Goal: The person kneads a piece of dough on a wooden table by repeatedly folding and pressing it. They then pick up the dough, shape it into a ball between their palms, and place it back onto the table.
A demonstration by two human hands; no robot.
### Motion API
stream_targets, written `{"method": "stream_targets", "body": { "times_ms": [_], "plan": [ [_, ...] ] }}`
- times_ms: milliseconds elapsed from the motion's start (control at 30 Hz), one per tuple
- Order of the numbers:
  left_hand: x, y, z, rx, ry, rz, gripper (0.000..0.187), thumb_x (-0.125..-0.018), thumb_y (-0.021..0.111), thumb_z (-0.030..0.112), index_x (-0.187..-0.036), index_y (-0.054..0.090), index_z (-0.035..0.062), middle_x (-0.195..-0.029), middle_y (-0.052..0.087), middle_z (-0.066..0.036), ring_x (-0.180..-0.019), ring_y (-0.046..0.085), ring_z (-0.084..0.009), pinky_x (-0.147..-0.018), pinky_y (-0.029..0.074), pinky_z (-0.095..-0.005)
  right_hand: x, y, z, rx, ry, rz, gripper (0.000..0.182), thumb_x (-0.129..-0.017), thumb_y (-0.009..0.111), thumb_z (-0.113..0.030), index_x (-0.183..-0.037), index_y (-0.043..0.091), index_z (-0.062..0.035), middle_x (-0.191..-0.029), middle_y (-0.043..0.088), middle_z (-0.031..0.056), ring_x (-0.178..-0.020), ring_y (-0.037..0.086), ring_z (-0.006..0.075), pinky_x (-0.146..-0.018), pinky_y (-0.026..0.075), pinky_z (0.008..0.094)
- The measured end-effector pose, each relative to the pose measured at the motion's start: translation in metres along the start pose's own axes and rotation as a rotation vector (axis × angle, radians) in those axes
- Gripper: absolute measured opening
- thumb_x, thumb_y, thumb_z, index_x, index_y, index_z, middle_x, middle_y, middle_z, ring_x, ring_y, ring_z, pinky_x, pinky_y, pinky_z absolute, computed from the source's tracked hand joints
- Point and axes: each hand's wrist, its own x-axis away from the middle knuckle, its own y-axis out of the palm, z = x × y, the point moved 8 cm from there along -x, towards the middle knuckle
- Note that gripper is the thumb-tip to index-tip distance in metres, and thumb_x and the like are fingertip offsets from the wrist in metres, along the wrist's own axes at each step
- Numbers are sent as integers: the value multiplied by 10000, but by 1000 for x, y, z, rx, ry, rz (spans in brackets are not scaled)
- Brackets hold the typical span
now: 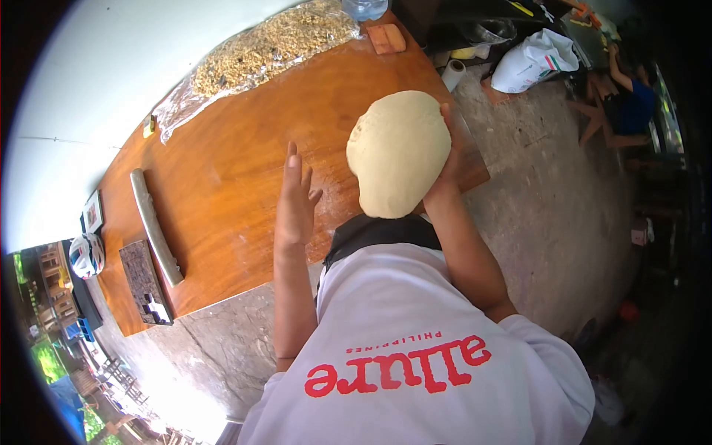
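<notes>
One flat piece of dough point(400, 156) is at 1 o'clock, held up by the right hand point(452, 158), whose fingers I cannot tell; at 10 o'clock, the left hand point(296, 211) has fingers slightly spread.

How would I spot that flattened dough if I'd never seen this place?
Find the wooden table. Toward its right end, the person's right hand holds up the dough. It's the broad, pale, rounded sheet, unlike the grainy golden spread on the table.
</notes>
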Motion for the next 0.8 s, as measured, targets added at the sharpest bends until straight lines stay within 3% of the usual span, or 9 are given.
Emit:
{"method": "stream_targets", "body": {
  "times_ms": [33,133,200,233,333,500,600,700,800],
  "plan": [
    [-1,-14,2,108,-65,39,914,-915,379,757,-1613,135,219,-1669,15,-157,-1507,120,-420,-1169,143,-635,-1,0,-8,76,-48,20,603,-996,461,-540,-1284,589,-26,-1229,663,164,-1082,679,298,-920,564,454],
    [-6,-13,-39,-52,-162,127,930,-908,353,784,-1613,142,215,-1663,99,-144,-1501,130,-434,-1167,127,-645,1,5,-14,172,-100,75,612,-996,465,-543,-1291,576,-18,-1229,659,178,-1080,680,296,-924,564,453],
    [-15,36,-63,-23,-278,-167,873,-928,380,754,-1581,252,191,-1588,312,-169,-1446,314,-406,-1138,285,-616,-3,2,-5,195,-100,94,611,-998,466,-540,-1290,573,-14,-1222,660,181,-1074,682,295,-928,562,448],
    [-24,45,-72,-23,-275,-160,873,-928,380,754,-1581,252,191,-1588,312,-169,-1446,314,-406,-1138,285,-616,-4,-9,5,213,-80,153,589,-1004,463,-528,-1283,565,-20,-1214,655,166,-1080,673,278,-929,555,426],
    [-43,61,-49,-27,28,-25,734,-957,487,635,-1452,425,97,-1392,556,-151,-1217,603,-308,-999,528,-473,-9,-24,0,390,-113,218,547,-1017,453,-510,-1274,542,-36,-1209,633,130,-1105,642,232,-942,529,382],
    [-57,73,-33,54,165,39,628,-989,488,515,-1443,435,84,-1379,560,-152,-1221,594,-324,-1005,518,-488,-5,5,-29,586,-242,244,520,-1028,421,-518,-1264,503,-62,-1235,578,85,-1159,576,168,-984,473,346],
    [-69,80,-21,95,352,-5,579,-1001,449,488,-1428,459,96,-1358,578,-143,-1203,605,-317,-978,533,-487,-8,11,-45,615,-160,191,588,-1027,398,-551,-1304,493,-40,-1278,568,95,-1194,563,182,-1016,451,348],
    [-74,89,-13,93,413,-73,563,-1005,444,481,-1416,474,97,-1339,590,-145,-1197,609,-317,-981,531,-488,-9,22,-59,371,-15,72,690,-1012,393,-598,-1354,465,-3,-1304,561,101,-1224,548,189,-1034,436,339],
    [-74,102,-1,18,471,-32,571,-1009,451,481,-1404,482,70,-1308,603,-157,-1169,620,-309,-965,534,-470,-13,50,-74,649,21,-80,814,-957,489,-651,-1384,432,39,-1323,557,124,-1219,560,192,-1017,455,348]
  ]
}}
